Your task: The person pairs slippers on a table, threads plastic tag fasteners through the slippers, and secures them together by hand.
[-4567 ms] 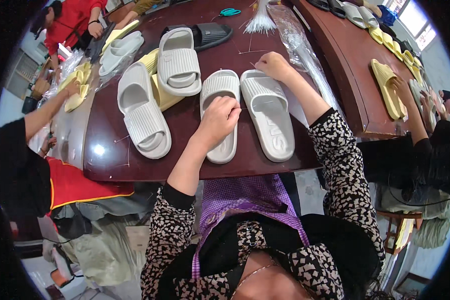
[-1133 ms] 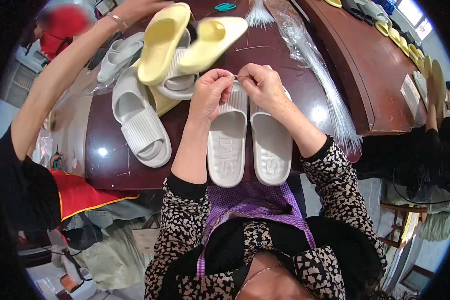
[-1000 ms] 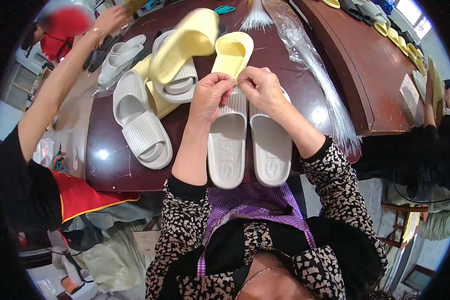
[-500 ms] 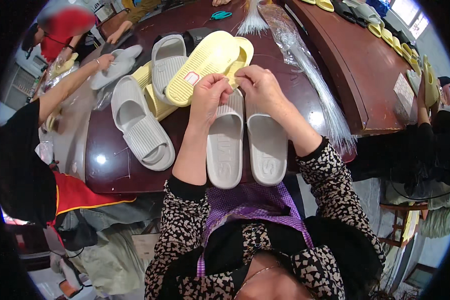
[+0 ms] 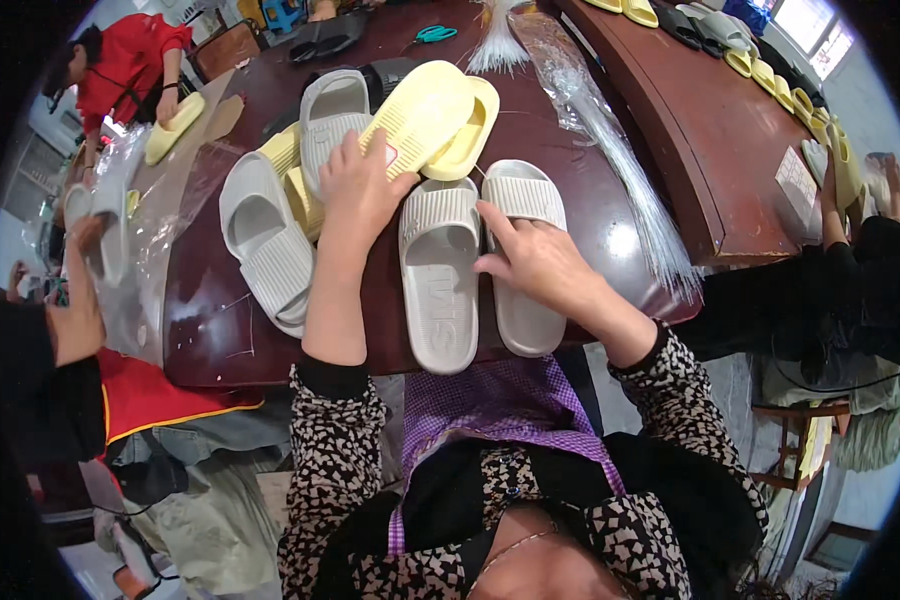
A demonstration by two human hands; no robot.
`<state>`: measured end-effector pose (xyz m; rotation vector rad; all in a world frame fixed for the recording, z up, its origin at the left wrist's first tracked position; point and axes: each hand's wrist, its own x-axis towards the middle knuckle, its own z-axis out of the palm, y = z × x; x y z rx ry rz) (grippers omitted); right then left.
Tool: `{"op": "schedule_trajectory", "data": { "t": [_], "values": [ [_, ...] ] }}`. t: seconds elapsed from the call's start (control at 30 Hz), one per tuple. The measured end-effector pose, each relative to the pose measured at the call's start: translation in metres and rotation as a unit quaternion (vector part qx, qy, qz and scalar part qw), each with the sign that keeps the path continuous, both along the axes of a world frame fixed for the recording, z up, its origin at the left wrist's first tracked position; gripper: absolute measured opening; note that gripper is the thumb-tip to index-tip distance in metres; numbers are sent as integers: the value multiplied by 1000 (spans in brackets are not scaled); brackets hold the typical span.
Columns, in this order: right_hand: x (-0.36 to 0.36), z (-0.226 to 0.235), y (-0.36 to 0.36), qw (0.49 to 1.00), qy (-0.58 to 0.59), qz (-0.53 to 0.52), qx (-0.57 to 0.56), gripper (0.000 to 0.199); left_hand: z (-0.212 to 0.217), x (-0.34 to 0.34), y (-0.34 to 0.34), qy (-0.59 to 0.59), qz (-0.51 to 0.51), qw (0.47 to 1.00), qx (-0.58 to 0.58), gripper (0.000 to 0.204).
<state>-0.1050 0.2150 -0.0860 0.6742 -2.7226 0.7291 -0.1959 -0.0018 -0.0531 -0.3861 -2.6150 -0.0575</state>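
Two light grey slide slippers lie side by side in front of me, the left slipper point(image 5: 440, 290) and the right slipper point(image 5: 526, 325), soles down. My right hand point(image 5: 540, 260) rests over the right slipper with its fingers apart, thumb and forefinger reaching to the left one's edge. Fingers spread, my left hand point(image 5: 358, 195) is at the lower end of an overturned yellow slipper point(image 5: 420, 115), which lies across another yellow slipper point(image 5: 478, 130). Beside that hand are a grey slipper point(image 5: 332, 110) and a further grey pair point(image 5: 260, 225).
Teal scissors point(image 5: 436, 34) and a bundle of clear plastic ties point(image 5: 620, 150) lie on the dark red table point(image 5: 370, 300). Slippers line the table at right. At left, one co-worker's hand holds a grey slipper point(image 5: 113, 235); another's touches a yellow slipper point(image 5: 175, 128).
My hands were pinched together above the grey pair; they have parted, the left moving left to the yellow slipper, the right down onto the grey one. A co-worker's grey slippers moved left.
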Motion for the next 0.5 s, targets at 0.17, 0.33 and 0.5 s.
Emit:
{"op": "schedule_trajectory", "data": {
  "t": [0.17, 0.33, 0.5],
  "values": [
    [-16, -22, -9, 999, -1, -37, 16, 38, -5, -3, 16, 23, 6, 996, -89, 62],
    [-17, -23, 10, 998, 38, -32, -28, 27, 5, -18, 19, -20, -23, 999, 37, 49],
    [-17, -7, 34, 990, 91, -95, -56, 25, 23, -24, 22, -303, -132, 712, 619, 44]
  ]
}}
